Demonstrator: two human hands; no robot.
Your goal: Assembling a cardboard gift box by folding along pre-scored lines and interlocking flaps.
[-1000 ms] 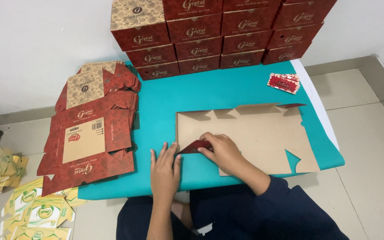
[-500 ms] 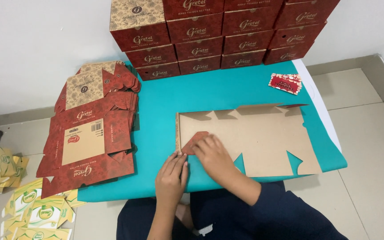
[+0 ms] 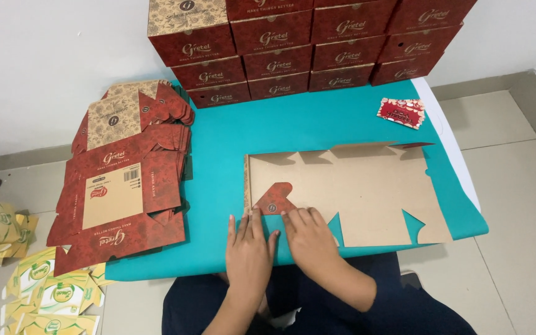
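Note:
A flat brown cardboard box blank (image 3: 367, 186) lies plain side up on the teal table (image 3: 293, 124). Its near-left flap (image 3: 274, 198) is folded over, showing its red printed side. My left hand (image 3: 250, 248) lies flat on the table with its fingertips at the flap's near edge. Beside it, my right hand (image 3: 308, 239) presses flat on the blank's near edge, just right of the flap. Neither hand grips anything.
A pile of flat red box blanks (image 3: 122, 180) lies at the table's left. Assembled red boxes (image 3: 305, 43) are stacked along the back wall. A small red packet (image 3: 401, 113) lies at the far right. Yellow-green flat cartons (image 3: 32, 285) are on the floor at left.
The blank has been pulled nearer and its near flaps now lie flat. Both hands have slid down to the near edge, and the red flap is pressed flatter.

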